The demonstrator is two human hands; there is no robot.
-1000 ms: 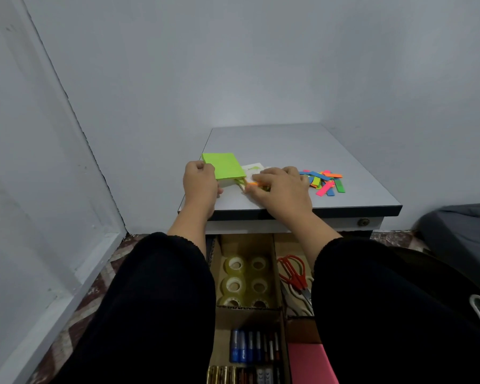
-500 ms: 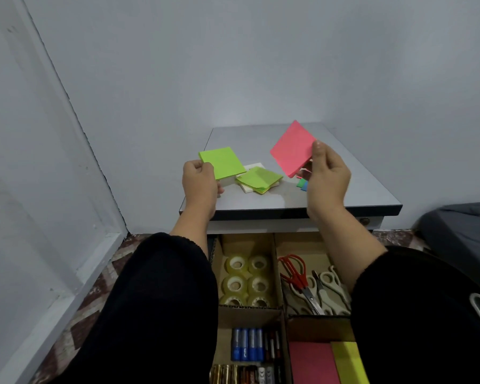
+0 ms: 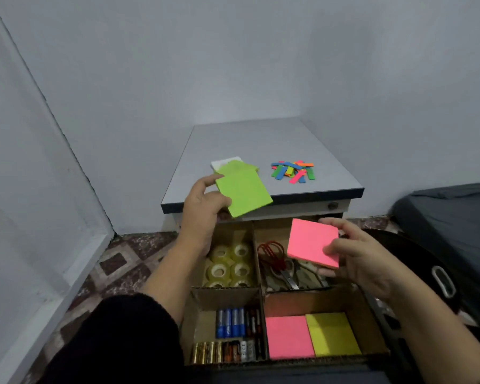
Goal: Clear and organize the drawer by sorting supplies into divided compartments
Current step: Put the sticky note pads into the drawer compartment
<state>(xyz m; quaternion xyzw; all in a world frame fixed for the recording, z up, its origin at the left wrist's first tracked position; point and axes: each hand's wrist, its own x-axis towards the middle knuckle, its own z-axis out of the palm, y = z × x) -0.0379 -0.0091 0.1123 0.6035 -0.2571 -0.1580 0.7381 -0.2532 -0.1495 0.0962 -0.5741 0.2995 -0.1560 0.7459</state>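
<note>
Left hand (image 3: 203, 209) pinches a green sticky-note pad (image 3: 243, 189) at its near-left corner — the pad tilts, its long axis running up-left to down-right over the grey tabletop's (image 3: 261, 139) front edge. Right hand (image 3: 355, 256) clamps a pink pad (image 3: 311, 242), one corner pointing away, above the scissors (image 3: 275, 259) compartment of the cardboard-divided drawer (image 3: 261, 295). Beyond both hands — pale grey walls.

two hands, each holding one sticky pad: a green pad (image 3: 243, 194) in the left, a pink pad (image 3: 312, 242) in the right. below the right hand lie two more pads, pink (image 3: 288, 336) and yellow (image 3: 331, 333). under the left, about six tape rolls (image 3: 230, 266).
</note>
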